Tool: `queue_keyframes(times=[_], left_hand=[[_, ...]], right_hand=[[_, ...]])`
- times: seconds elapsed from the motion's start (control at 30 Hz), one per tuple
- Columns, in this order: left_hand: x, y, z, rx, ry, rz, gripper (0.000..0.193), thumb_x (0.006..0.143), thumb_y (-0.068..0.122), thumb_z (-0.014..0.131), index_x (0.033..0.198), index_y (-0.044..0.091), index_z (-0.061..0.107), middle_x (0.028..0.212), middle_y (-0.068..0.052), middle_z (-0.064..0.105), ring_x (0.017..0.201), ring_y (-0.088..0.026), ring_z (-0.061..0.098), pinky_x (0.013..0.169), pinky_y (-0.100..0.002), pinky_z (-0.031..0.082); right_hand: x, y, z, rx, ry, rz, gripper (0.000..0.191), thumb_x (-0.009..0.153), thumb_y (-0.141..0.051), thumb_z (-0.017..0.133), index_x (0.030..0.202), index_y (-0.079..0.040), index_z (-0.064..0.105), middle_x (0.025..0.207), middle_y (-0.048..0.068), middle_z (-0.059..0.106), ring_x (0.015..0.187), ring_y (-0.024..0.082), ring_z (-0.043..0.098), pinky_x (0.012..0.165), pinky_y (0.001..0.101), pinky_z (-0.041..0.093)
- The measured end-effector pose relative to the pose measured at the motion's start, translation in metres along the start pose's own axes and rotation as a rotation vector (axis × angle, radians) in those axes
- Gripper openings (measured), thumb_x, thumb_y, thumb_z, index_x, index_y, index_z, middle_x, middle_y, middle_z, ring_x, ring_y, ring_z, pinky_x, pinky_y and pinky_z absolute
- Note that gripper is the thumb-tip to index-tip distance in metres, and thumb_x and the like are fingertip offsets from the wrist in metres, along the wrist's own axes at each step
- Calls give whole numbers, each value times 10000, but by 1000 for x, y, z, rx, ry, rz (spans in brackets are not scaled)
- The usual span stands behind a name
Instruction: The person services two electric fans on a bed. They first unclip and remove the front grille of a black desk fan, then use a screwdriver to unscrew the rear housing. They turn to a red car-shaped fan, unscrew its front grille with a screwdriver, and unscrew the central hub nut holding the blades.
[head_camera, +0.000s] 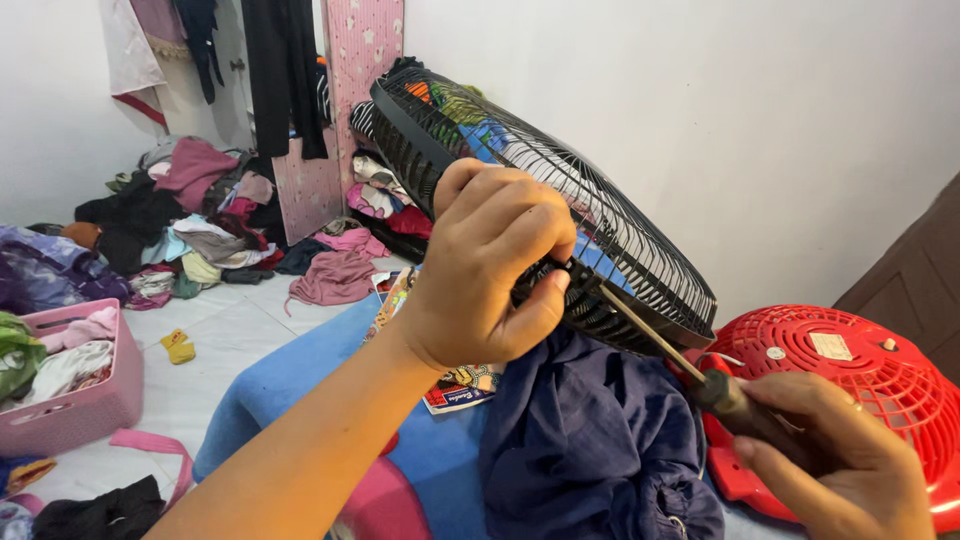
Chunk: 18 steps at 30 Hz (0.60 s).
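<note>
Bare white tiled floor (215, 335) lies open leftward; the black wire fan guard (560, 190) and red plastic fan housing (850, 380) block the right.

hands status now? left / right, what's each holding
Left hand: closed, gripping the rim of the black fan grille.
Right hand: closed on the screwdriver handle, shaft angled up to the grille's edge.

From my feed the room is evenly and brightly lit by soft, diffuse light, with only faint shadows and no glare. Everything reads sharp; the white wall (700, 120) looks flat, and edges bow slightly.
</note>
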<state>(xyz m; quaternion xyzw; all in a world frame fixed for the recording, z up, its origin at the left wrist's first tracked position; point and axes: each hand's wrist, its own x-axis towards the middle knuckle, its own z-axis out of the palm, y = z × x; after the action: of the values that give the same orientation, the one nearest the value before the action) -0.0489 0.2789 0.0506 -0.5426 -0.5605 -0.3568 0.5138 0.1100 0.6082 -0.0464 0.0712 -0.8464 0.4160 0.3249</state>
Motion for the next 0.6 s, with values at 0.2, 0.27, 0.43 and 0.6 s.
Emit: queue_keyframes(times=[0.2, 0.27, 0.43, 0.6], left_hand=[[2, 0, -11, -65, -49, 13, 189, 866, 82, 718, 1018, 116, 610, 1070, -7, 640, 1068, -210, 618, 1014, -364, 400], [3, 1, -14, -85, -70, 9, 190, 883, 74, 736, 1027, 119, 621, 1089, 1, 652, 1086, -206, 616, 1017, -363, 395], [10, 0, -20, -114, -174, -63, 148, 899, 91, 763, 969, 133, 639, 1052, 47, 676, 1116, -172, 629, 1062, -376, 360], [16, 3, -28, -141, -279, -110, 138, 862, 95, 766, 939, 135, 659, 1028, 42, 667, 1074, -170, 610, 1026, -363, 343]], right_hand=[[0, 5, 5, -183, 90, -7, 465, 738, 60, 722, 1200, 11, 699, 1164, 97, 725, 1110, 145, 677, 973, 290, 505], [-4, 13, 0, -102, 42, 81, 467, 809, 73, 696, 1273, 23, 692, 1101, 120, 703, 1020, 161, 639, 890, 306, 503], [-4, 34, -15, 422, -70, 221, 395, 934, 94, 622, 1325, 61, 575, 1060, 176, 703, 820, 181, 625, 674, 333, 497], [2, 31, -24, 163, -161, -48, 488, 750, 77, 766, 1210, 39, 609, 1159, 121, 639, 1012, 163, 655, 914, 310, 514]])
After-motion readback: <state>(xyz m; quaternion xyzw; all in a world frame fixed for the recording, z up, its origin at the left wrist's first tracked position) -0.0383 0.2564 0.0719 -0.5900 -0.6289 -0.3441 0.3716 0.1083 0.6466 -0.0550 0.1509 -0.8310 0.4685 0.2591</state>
